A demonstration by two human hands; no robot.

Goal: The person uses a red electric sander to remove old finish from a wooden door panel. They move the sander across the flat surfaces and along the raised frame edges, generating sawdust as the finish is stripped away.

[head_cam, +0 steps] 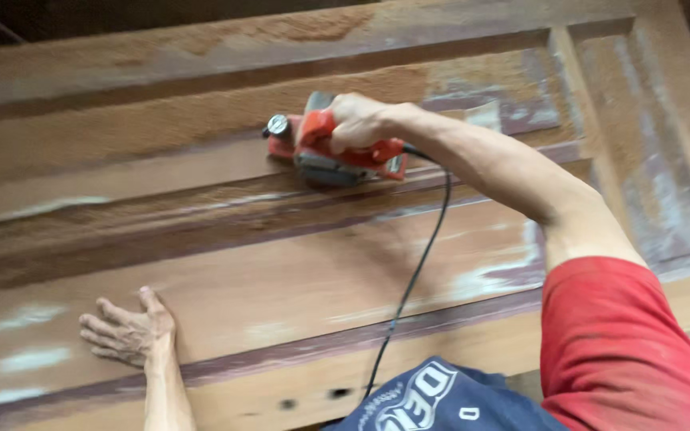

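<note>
A large wooden panelled door point(281, 279) lies flat in front of me, its surface partly stripped with patches of old pale paint. My right hand point(358, 121) grips the handle of a red and grey electric planer point(321, 152) resting on a raised rail in the upper middle of the door. Its black cord point(417, 271) trails down toward my body. My left hand point(129, 331) lies flat, fingers spread, on the lower left panel near the door's near edge, holding nothing.
Sawdust point(201, 112) covers the upper panels. Recessed panels and raised mouldings point(648, 160) run along the right side. Two dark holes point(313, 397) sit in the near edge. My red sleeve point(624, 343) fills the lower right.
</note>
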